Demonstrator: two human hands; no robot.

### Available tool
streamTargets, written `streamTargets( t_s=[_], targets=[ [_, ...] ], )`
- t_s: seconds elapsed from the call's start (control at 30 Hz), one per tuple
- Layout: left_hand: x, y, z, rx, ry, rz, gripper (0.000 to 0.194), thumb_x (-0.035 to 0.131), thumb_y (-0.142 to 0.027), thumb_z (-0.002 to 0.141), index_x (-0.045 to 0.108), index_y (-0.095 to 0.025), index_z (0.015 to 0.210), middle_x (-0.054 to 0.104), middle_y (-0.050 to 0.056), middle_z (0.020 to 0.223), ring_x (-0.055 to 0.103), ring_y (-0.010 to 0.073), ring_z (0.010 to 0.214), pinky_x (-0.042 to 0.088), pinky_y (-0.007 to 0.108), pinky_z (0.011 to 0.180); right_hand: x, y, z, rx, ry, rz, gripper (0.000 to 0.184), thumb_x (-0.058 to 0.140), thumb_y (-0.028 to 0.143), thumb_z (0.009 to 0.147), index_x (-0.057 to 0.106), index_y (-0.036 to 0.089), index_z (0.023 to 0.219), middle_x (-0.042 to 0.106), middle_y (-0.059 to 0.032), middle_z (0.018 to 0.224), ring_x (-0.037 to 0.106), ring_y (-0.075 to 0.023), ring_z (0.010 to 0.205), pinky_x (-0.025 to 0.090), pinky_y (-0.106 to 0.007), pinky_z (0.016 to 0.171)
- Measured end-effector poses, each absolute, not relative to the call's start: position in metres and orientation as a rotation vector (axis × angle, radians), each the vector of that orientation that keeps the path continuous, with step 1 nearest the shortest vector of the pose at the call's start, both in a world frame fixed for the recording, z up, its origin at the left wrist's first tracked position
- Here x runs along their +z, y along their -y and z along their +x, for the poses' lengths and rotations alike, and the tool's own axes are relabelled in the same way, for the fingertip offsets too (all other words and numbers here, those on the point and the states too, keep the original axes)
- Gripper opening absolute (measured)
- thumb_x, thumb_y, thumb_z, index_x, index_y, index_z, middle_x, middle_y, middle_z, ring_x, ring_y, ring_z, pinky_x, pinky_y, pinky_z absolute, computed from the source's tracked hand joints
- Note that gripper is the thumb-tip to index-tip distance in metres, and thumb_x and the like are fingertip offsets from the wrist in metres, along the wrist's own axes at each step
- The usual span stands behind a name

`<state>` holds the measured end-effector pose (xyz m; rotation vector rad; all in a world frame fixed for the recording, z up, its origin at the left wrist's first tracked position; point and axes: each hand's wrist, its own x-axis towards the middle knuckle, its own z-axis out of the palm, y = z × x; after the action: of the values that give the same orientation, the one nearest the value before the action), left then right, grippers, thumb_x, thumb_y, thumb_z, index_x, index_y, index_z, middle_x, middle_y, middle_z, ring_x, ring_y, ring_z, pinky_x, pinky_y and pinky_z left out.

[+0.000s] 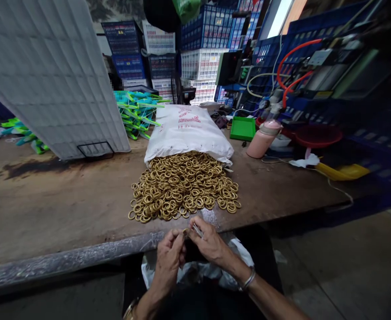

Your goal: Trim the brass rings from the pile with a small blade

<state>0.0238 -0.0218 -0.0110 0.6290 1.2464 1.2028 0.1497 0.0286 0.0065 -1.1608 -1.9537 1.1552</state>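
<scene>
Just past the table's front edge, my left hand point(169, 254) pinches a gold-coloured ring point(185, 230) between thumb and fingers. Close beside it, my right hand point(212, 243) is closed around a small silvery metal tool point(198, 230); its exact kind is hard to make out. The fingertips of both hands meet around the ring. Beyond them, a heap of similar gold-coloured rings point(185, 186) spills from the mouth of a white woven sack point(185, 135) with red print. A white plastic bag point(195, 271) lies below my hands.
A tall white ribbed panel point(58, 80) stands at the left of the wooden table point(82, 200). Green-and-blue items point(137, 111) lie behind it. At the right are a pink bottle point(264, 138), a green tray point(242, 128) and a machine with red hoses point(292, 58). Stacked crates point(202, 44) line the back.
</scene>
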Motion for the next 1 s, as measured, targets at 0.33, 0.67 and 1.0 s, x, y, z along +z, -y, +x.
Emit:
streamTargets(
  t_s=[0.33,0.67,1.0],
  targets=[
    [-0.012,0.021,0.017,1.181,-1.255,0.762,0.031,0.056,-0.046,0.072,0.052,-0.016,0.066,0.047,-0.006,0.047,0.036,0.0042,0.034,0.03,0.017,0.036,0.005,-0.034,0.139,1.425,1.823,-1.295,0.028,0.038,0.035,0.084,0.044,0.017,0.063,0.044,0.005,0.053,0.04,-0.0081,0.051,0.031,-0.019,0.05],
    [-0.011,0.021,0.016,1.157,-1.049,0.638,0.029,0.052,-0.043,0.078,0.049,-0.016,0.067,0.05,-0.004,0.051,0.036,0.004,0.034,0.029,0.016,0.033,0.014,-0.03,0.135,1.209,1.945,-1.307,0.02,0.04,0.028,0.082,0.044,0.018,0.065,0.045,0.005,0.057,0.041,-0.0082,0.055,0.031,-0.019,0.052],
    [-0.007,0.023,0.017,1.227,-0.993,0.597,0.028,0.058,-0.043,0.073,0.046,-0.018,0.071,0.053,-0.004,0.057,0.039,0.0043,0.037,0.032,0.016,0.034,0.007,-0.031,0.137,1.176,1.912,-1.328,0.022,0.035,0.026,0.084,0.043,0.019,0.065,0.046,0.0041,0.054,0.043,-0.0094,0.052,0.032,-0.02,0.052]
  ],
)
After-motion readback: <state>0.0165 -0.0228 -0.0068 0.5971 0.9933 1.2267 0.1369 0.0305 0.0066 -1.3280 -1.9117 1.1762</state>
